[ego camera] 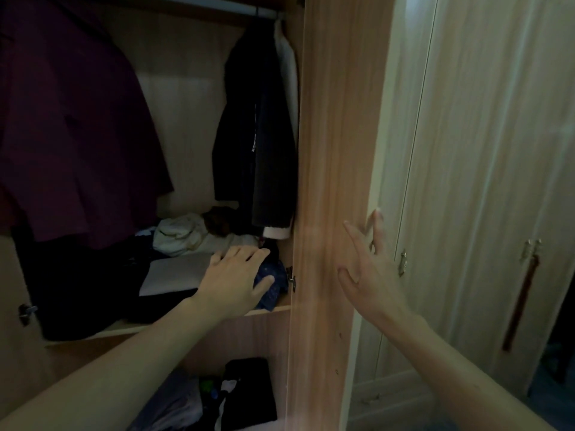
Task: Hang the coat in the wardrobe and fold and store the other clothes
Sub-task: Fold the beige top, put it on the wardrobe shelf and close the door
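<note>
I look into an open wardrobe. A dark coat (258, 144) hangs from the rail (217, 4) at the right, with a white garment (287, 73) behind it. A maroon garment (71, 126) hangs at the left. My left hand (233, 278) lies flat, fingers straight, on a folded dark blue patterned cloth (272, 286) at the right end of the shelf (273, 310). My right hand (370, 269) rests with spread fingers against the edge of the wooden door (329, 150).
On the shelf lie dark clothes (87, 290), a grey folded piece (177, 275) and a crumpled white cloth (183, 233). The compartment below holds black clothes (249, 396) and other items. Closed pale doors with handles (522, 293) stand at the right.
</note>
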Demonstrator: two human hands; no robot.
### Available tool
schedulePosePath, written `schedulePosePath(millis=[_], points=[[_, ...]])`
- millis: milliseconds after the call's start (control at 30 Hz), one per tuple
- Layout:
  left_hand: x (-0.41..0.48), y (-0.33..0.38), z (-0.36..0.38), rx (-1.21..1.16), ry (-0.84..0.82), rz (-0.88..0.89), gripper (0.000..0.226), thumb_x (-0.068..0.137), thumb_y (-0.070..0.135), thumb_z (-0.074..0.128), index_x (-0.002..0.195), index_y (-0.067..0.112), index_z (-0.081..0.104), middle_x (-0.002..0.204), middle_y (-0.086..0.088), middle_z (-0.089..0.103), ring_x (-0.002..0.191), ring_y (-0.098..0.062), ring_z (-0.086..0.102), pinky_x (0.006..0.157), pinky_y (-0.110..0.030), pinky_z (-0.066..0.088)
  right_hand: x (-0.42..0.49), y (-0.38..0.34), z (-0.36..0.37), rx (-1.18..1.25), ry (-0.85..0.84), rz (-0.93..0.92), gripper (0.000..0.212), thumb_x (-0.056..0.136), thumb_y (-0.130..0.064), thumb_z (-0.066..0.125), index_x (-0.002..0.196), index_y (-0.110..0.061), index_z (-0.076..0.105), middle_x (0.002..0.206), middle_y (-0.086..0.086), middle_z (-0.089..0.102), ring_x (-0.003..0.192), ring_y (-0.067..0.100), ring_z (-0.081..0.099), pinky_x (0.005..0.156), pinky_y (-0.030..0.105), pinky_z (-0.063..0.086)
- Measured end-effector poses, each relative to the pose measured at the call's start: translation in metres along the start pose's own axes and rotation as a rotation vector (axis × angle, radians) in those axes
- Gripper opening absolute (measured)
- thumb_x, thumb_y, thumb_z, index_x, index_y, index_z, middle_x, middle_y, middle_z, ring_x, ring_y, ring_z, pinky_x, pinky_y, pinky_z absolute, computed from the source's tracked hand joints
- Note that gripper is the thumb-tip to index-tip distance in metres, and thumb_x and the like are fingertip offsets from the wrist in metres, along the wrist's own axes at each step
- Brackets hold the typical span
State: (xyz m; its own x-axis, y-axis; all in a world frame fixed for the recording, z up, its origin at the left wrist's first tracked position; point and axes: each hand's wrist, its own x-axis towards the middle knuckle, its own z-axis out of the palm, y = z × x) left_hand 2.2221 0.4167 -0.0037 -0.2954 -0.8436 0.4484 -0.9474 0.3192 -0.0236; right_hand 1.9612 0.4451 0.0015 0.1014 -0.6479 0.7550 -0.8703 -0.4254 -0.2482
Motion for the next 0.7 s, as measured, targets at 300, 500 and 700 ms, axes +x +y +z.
schedulePosePath(millis=[300, 500, 700], points=[[0.004, -0.004, 0.0, -0.026, 0.006, 0.005, 0.063, 0.092, 0.062, 0.026, 0.148, 0.033, 0.03, 0.146, 0.007, 0.041, 0.133, -0.019, 0.037, 0.109, -0.046, 0.032, 0.009, -0.011, 0.01, 0.175, 0.144, 0.028, 0.1, 0.086, 0.005, 0.062, 0.157, -0.024, -0.001, 0.156, 0.0, 0.023, 0.124, 0.029, 0.053, 0.098, 0.041, 0.053], [0.001, -0.002, 0.005, -0.056, 0.019, 0.03, 0.056, 0.098, 0.056, 0.036, 0.148, 0.031, 0.031, 0.146, 0.008, 0.041, 0.134, -0.019, 0.036, 0.112, -0.045, 0.029, 0.03, -0.022, 0.012, 0.384, -0.052, 0.074, 0.088, 0.096, -0.006, 0.058, 0.158, -0.029, 0.001, 0.156, -0.019, 0.022, 0.125, 0.0, 0.044, 0.102, 0.033, 0.051], [-0.011, -0.011, 0.011, -0.102, -0.062, 0.073, 0.066, 0.089, 0.063, 0.023, 0.147, 0.033, 0.031, 0.145, 0.008, 0.04, 0.134, -0.018, 0.036, 0.109, -0.041, 0.03, 0.043, -0.038, 0.018, 0.518, -0.207, 0.057, 0.097, 0.096, -0.004, 0.059, 0.155, -0.038, -0.01, 0.164, -0.016, 0.009, 0.147, 0.009, 0.026, 0.112, 0.041, 0.042]])
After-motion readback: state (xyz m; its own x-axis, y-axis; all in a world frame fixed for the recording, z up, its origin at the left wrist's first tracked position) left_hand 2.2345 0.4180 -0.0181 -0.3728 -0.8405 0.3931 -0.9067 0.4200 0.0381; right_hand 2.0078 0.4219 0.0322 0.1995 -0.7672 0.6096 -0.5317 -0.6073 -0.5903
